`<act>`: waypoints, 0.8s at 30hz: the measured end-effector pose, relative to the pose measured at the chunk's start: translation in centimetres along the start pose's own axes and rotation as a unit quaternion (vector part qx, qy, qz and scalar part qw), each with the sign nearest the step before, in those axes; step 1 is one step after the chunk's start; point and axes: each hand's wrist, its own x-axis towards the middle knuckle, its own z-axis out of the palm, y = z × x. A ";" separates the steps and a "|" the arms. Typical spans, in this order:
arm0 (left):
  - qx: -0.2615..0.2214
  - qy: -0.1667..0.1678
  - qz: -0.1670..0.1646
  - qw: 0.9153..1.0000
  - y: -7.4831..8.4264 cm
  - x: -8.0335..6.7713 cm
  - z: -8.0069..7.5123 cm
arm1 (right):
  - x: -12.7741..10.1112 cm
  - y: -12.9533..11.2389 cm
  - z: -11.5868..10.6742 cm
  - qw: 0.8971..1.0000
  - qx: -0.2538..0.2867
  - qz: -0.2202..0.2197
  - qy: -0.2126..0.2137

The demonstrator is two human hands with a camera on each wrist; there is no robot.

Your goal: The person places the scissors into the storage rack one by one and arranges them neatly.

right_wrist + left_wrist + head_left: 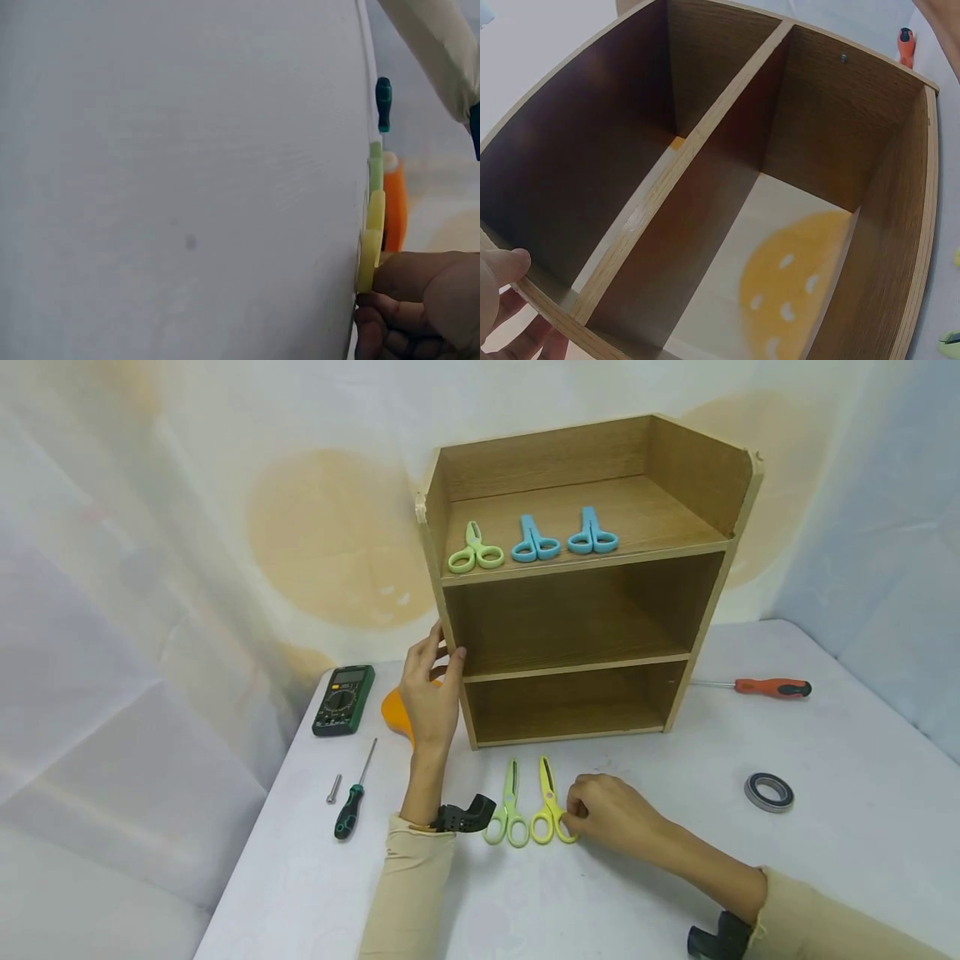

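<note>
Right hand (607,814) sits on the white table (675,877) w/ fingers curled round the handle ring of the yellow scissors (550,806), pinching it; the right wrist view shows the same, fingertips (390,315) wrapped on the yellow loop, scissors flat on the tabletop. Left hand (429,689) grips the front left edge of the wooden shelf unit (585,585) at about the middle board, thumb (506,264) hooked over the edge, fingers behind, so it's grasping the side panel, prob. steadying it. A light green pair of scissors (508,810) lies just beside the yellow one, to its left, blades pointing at the shelf. Top shelf already carries 3 pairs: 1 green (476,550) and 2 blue (534,542) (592,535), in a row near the front; the 2 lower compartments look bare. Judging from that, the step in hand is the pick-up of the yellow pair, w/ 2 pairs left on the table. Next move likely calls for a firm lift by the handle, keeping blades closed, then a reach up past the shelf front w/o knocking the row. Also around: multimeter (343,699), green-handled screwdriver (352,797), orange-handled screwdriver (765,687), bearing ring (768,792), an orange thing behind the left hand.
</note>
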 end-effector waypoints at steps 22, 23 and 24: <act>-0.002 0.012 0.015 1.000 3.6 0.0 -0.4 | -2.9 -3.2 -16.5 0.982 -0.001 -0.153 0.115; -0.002 0.012 0.013 1.000 3.6 -0.1 -0.4 | -2.6 -3.5 -17.7 0.979 -0.015 -0.160 0.125; -0.003 0.011 0.012 1.000 3.7 -0.2 -0.4 | -2.3 -3.8 -18.9 0.976 -0.028 -0.167 0.135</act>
